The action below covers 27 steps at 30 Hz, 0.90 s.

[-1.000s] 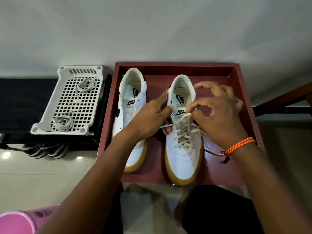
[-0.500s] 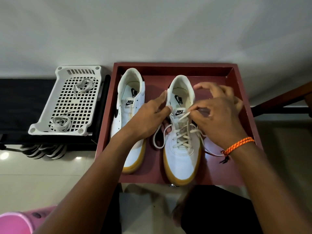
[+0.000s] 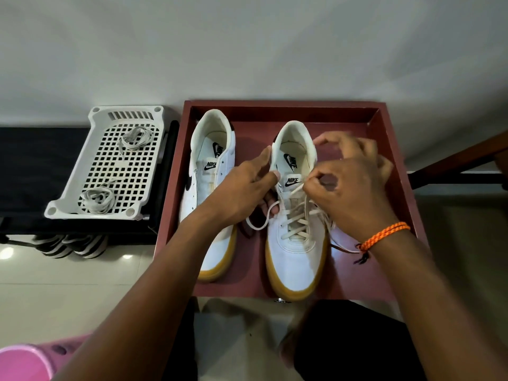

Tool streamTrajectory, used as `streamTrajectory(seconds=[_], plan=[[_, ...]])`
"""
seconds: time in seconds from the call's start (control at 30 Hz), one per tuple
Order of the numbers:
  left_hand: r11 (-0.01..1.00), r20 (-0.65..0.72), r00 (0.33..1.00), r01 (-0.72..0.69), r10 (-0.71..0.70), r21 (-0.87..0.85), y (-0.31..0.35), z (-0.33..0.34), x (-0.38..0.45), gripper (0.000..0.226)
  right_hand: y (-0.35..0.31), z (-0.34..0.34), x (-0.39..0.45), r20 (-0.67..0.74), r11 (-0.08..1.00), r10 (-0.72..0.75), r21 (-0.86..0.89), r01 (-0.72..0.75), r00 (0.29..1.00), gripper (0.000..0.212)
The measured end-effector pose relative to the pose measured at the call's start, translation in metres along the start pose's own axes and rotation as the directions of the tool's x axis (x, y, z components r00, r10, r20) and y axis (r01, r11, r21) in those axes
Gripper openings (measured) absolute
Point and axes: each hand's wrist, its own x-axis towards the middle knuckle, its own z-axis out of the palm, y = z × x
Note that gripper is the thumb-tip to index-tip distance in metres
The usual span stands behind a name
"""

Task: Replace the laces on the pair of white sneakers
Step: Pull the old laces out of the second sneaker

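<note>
Two white sneakers with yellowish soles inside red tray: left sneaker unlaced, right sneaker half laced. Right hand grip pinching cream lace near tongue. Left hand grip grasping right sneaker's side.

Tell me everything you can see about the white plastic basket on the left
The white plastic basket is a shallow rectangular tray with a square-grid floor, a row of slots along its far wall and round holes at its corners. It sits on a dark surface, left of the red tray that holds the sneakers. Two coiled bundles of pale laces lie in it, one far, one near. Neither hand touches it.
</note>
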Motion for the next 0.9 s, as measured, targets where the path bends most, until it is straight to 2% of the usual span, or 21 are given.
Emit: streamTrajectory(seconds=[0.07, 0.17, 0.23, 0.3, 0.37, 0.57, 0.63, 0.73, 0.83, 0.9], plan=[[1.000, 0.009, 1.000, 0.004, -0.004, 0.002, 0.001, -0.001, -0.001, 0.055, 0.002, -0.002, 0.001, -0.012, 1.000, 0.007, 0.028, -0.006, 1.000, 0.015], [1.000, -0.001, 1.000, -0.006, 0.006, 0.009, 0.003, -0.001, -0.003, 0.051, -0.005, 0.004, -0.003, 0.075, 0.997, -0.053, 0.060, 0.048, 0.996, 0.022], [1.000, -0.016, 1.000, -0.014, 0.014, 0.019, 0.003, -0.002, -0.003, 0.046, -0.014, 0.016, -0.009, 0.182, 0.996, -0.085, -0.001, 0.087, 0.980, 0.026], [0.999, -0.019, 0.999, -0.025, 0.026, 0.020, 0.004, -0.001, -0.003, 0.041, -0.017, 0.024, -0.012, 0.235, 0.989, -0.116, -0.059, 0.133, 0.965, 0.021], [0.999, -0.014, 0.999, -0.030, 0.030, 0.012, 0.006, -0.001, -0.004, 0.040, -0.015, 0.024, -0.011, 0.201, 0.987, -0.128, -0.068, 0.144, 0.971, 0.021], [0.999, 0.013, 1.000, 0.007, -0.006, -0.032, 0.007, 0.000, -0.003, 0.044, 0.002, 0.003, 0.001, -0.003, 1.000, 0.009, -0.023, -0.009, 1.000, 0.020], [1.000, 0.008, 1.000, 0.016, -0.016, -0.020, 0.005, -0.002, -0.002, 0.052, 0.004, 0.001, 0.002, -0.026, 1.000, 0.031, -0.002, -0.031, 0.999, 0.018], [1.000, 0.002, 1.000, 0.017, -0.017, -0.010, 0.007, -0.002, -0.004, 0.051, -0.005, 0.007, -0.001, 0.043, 0.999, -0.031, 0.032, 0.030, 0.999, 0.023], [0.999, -0.004, 1.000, 0.002, -0.002, -0.035, 0.007, -0.002, -0.003, 0.048, -0.015, 0.023, -0.009, 0.170, 0.993, -0.104, -0.046, 0.113, 0.980, 0.026], [0.998, 0.002, 1.000, -0.016, 0.016, -0.058, 0.005, -0.002, -0.001, 0.044, -0.016, 0.027, -0.012, 0.200, 0.986, -0.128, -0.078, 0.146, 0.971, 0.022]])
